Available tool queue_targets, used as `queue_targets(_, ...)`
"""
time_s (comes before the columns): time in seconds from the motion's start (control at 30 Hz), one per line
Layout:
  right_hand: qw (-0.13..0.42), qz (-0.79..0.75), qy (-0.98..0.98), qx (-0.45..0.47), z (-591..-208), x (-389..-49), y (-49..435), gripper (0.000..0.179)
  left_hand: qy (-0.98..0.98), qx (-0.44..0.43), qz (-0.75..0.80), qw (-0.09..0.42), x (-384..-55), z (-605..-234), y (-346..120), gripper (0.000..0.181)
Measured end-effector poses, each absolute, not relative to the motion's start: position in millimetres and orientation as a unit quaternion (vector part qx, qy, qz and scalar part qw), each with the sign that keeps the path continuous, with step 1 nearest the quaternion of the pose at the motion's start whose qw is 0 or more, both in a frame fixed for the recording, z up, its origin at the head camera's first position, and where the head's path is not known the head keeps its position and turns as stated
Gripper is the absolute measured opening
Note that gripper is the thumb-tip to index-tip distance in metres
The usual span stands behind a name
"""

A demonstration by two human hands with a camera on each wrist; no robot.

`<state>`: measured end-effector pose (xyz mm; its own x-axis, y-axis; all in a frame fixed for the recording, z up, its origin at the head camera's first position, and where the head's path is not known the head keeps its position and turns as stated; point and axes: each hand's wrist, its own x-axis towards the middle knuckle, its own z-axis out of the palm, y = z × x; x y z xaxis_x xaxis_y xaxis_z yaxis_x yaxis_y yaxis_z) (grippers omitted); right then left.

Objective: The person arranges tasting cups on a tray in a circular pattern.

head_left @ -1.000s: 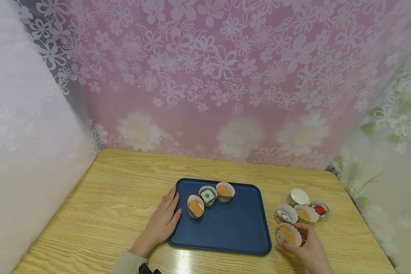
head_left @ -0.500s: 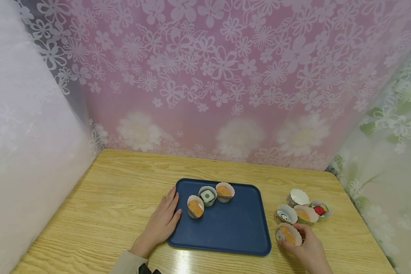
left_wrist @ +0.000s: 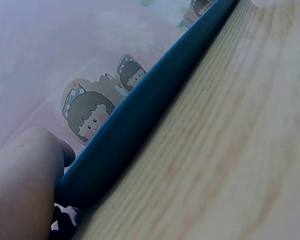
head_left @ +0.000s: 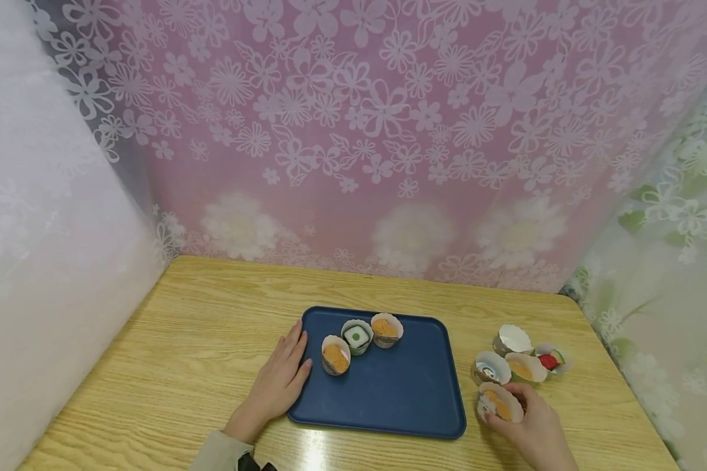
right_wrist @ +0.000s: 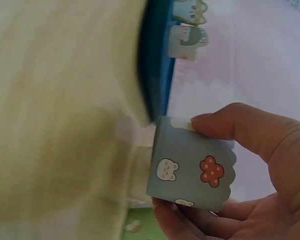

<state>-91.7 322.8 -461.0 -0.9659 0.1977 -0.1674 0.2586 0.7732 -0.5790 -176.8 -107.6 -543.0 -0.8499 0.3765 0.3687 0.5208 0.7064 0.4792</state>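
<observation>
My right hand holds a scalloped paper cupcake cup with orange filling, thumb on one side and fingers on the other. In the right wrist view this cup is grey-blue with a white bear and a red flower, and seems slightly off the table. My left hand lies along the left edge of a dark blue tray, fingers fairly straight. On the tray stand two orange-filled cups, one nearer me and one farther, with a cup holding a white-and-green piece between them.
Right of the tray a silvery-white-lined cup, a cup with a shiny printed inside, an orange-filled cup and a cup with red and green pieces stand clustered on the wooden table. Floral curtains enclose the table.
My right hand and the cupcake cup in it have shifted slightly to the right. My left hand stays at the tray's edge, and the cups on the tray look unmoved.
</observation>
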Motion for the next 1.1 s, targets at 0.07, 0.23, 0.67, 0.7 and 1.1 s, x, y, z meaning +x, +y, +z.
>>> queue_targets(0.07, 0.042, -0.302, 0.946, 0.109, -454.6, -91.5, 320.8, 0.069, -0.916, -0.244, -0.295, 0.12, -176.8, -543.2, -107.5, 0.055)
queue_targets(0.23, 0.028, -0.291, 0.953, 0.083, -436.7, -93.8, 311.1, 0.069, -0.916, -0.244, -0.296, 0.121, -176.1, -542.4, -107.5, 0.056)
queue_targets(0.67, 0.009, -0.361, 0.932, 0.033, -415.1, -108.0, 265.8, 0.058, -0.912, -0.25, -0.292, 0.14, -175.6, -544.1, -106.9, 0.054)
queue_targets(0.7, 0.007, -0.365, 0.93, 0.03, -414.6, -109.5, 262.0, 0.057, -0.913, -0.249, -0.294, 0.137, -175.7, -544.0, -107.0, 0.055)
queue_targets(1.1, 0.004, -0.405, 0.914, -0.014, -416.9, -127.7, 215.2, 0.053, -0.916, -0.245, -0.298, 0.114, -176.1, -541.4, -107.4, 0.056)
